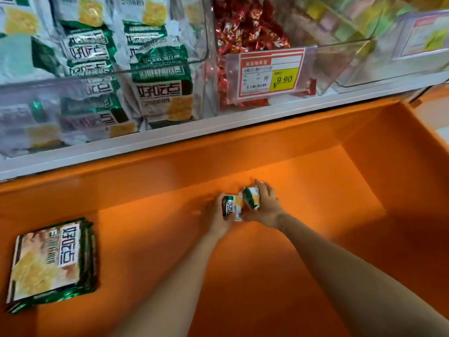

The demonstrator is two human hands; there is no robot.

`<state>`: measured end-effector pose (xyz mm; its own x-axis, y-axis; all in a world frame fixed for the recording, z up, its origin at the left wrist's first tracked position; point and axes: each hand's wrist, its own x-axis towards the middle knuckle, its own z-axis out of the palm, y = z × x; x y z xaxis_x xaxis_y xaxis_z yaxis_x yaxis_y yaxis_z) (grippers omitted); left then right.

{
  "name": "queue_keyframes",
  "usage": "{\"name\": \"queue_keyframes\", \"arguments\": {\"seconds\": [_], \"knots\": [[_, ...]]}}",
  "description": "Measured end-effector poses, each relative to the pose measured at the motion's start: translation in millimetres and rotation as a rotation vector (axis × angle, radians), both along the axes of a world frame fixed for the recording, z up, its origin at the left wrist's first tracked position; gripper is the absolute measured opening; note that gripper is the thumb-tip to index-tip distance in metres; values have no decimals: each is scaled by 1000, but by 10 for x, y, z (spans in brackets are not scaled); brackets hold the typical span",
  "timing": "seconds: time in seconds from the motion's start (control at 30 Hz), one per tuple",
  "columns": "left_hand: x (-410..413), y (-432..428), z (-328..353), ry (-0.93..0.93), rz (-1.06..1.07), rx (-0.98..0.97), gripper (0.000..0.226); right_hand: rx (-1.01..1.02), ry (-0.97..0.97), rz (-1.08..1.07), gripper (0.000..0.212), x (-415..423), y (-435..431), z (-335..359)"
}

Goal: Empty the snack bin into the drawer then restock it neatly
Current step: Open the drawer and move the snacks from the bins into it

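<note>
Both my hands reach down to the floor of the open orange drawer (315,239). My left hand (215,216) grips a small green-and-white snack packet (232,207). My right hand (266,205) holds a second small packet (252,197) right beside it, and the two packets touch. A flat stack of larger green-and-white snack bags (52,261) lies at the drawer's left. Above the drawer, the clear snack bin (145,69) on the shelf is full of the same green-and-white bags.
A neighbouring clear bin holds red-wrapped candies (247,27) behind a price tag (271,72) reading 9.90. Further right stand more clear bins (352,45) with blurred contents. A white shelf edge (218,125) runs above the drawer's back wall.
</note>
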<state>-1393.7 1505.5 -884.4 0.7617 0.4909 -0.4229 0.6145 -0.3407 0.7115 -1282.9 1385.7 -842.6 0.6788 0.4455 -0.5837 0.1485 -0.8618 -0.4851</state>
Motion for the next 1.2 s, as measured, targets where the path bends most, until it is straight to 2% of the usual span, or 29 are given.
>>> {"name": "queue_keyframes", "arguments": {"seconds": [0.07, 0.13, 0.23, 0.3, 0.33, 0.4, 0.47, 0.53, 0.63, 0.73, 0.77, 0.83, 0.93, 1.0, 1.07, 1.13, 1.2], "knots": [[-39, 66, 116, 58, -96, 97, 73, -193, -28, 106, 125, -16, 6, 99], [-120, 198, 384, 7, -81, 88, 64, -178, -118, 139, 109, -31, 21, 310], [-308, 448, 1071, -195, 5, 210, 35, 197, -255, 155, 56, -72, 126, 808], [-500, 620, 1614, -388, 117, 378, 16, 373, -309, 282, 33, -244, 308, 1214], [-624, 701, 1880, -474, 177, 473, 15, 441, -334, 346, 30, -373, 424, 1404], [-928, 825, 2385, -615, 283, 584, 26, 583, -374, 442, 35, -684, 679, 1780], [-1263, 907, 2803, -722, 315, 654, 38, 744, -391, 523, 41, -1042, 911, 2187], [-1569, 1018, 3157, -783, 327, 763, 40, 890, -403, 568, 45, -1374, 1114, 2612], [-1925, 1422, 3595, -787, 469, 859, 31, 1051, -395, 581, 35, -1744, 1440, 3201], [-2243, 2021, 3831, -675, 517, 779, 28, 1096, -387, 603, 17, -2015, 1878, 3631], [-2344, 2188, 3874, -587, 497, 735, 33, 1077, -390, 624, 16, -2098, 2043, 3735], [-2508, 2423, 3887, -330, 415, 636, 37, 934, -394, 694, 31, -2192, 2422, 3803], [-2617, 2635, 3800, -78, 253, 496, 49, 554, -391, 797, 59, -2258, 2946, 3714], [-2598, 2780, 3783, -26, 155, 462, 61, 294, -384, 814, 78, -2265, 3193, 3650], [-2558, 2941, 3807, 9, 73, 461, 62, 113, -344, 830, 93, -2242, 3352, 3650], [-2540, 3024, 3815, -17, 45, 439, 54, -11, -342, 864, 101, -2213, 3470, 3659], [-2571, 3023, 3800, -100, 69, 469, 41, -100, -455, 900, 103, -2218, 3556, 3642]]}}
